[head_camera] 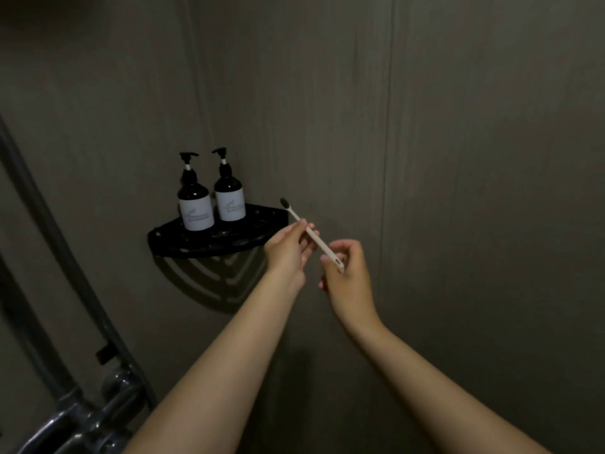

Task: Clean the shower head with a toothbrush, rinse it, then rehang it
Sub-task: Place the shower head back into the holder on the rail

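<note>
Forearms: the left forearm (229,355) and the right forearm (425,371), both bare, rise from the bottom edge and draw together toward mid-frame.
Left hand (288,250): fingertips and thumb pinch the toothbrush part-way along its handle, the other fingers loosely curled beneath.
Right hand (347,270): fingers curled round the tail end of the same handle, so both hands have hold of it at once.
Toothbrush (319,244): pale handle, dark bristle head, held in the air, tilted with the head up and to the left, just beside the right tip of the shelf (whether it touches is not clear).
Corner shelf (196,249): black, slotted, fixed in the corner of the wall (458,158), casting a striped shadow below.
Bottles: a first pump bottle (195,204) and a second pump bottle (229,198), dark with pale labels, upright side by side on the shelf.
Far left: a grey hose (49,224) curving down to a dark metal fitting (98,414), too dim to make out further.
</note>
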`<state>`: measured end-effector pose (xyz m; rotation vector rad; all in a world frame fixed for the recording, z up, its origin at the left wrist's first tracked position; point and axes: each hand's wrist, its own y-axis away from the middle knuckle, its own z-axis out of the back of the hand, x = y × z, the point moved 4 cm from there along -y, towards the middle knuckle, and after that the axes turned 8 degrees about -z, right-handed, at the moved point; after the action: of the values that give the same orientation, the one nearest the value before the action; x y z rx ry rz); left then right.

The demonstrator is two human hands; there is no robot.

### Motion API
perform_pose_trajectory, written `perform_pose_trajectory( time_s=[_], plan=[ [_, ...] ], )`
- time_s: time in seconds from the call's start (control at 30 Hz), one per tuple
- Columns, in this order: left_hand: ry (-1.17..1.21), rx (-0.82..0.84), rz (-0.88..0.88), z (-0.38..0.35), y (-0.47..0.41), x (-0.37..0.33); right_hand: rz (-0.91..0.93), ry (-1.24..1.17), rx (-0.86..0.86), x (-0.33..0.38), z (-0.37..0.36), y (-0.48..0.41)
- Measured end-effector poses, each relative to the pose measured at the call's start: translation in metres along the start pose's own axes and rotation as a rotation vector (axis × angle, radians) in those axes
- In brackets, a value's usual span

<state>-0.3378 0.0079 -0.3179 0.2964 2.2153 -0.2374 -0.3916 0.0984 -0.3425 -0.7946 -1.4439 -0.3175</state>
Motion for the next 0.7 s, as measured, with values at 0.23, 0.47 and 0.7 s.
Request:
perform_pose_trajectory(
  time_s=[0.23,0.47,0.7],
  plan=[
    [0.187,0.048,0.232,-0.006,-0.083,-0.009,0.127,0.134,-0.145,0.01,-0.048,-0.098],
    [0.088,0.079,0.401,0.005,-0.107,0.017,0.059,0.241,-0.186,-0.022,-0.06,-0.135],
    [0.115,0.073,0.421,0.007,-0.109,0.019,0.052,0.214,-0.173,-0.039,-0.07,-0.145]
  ],
)
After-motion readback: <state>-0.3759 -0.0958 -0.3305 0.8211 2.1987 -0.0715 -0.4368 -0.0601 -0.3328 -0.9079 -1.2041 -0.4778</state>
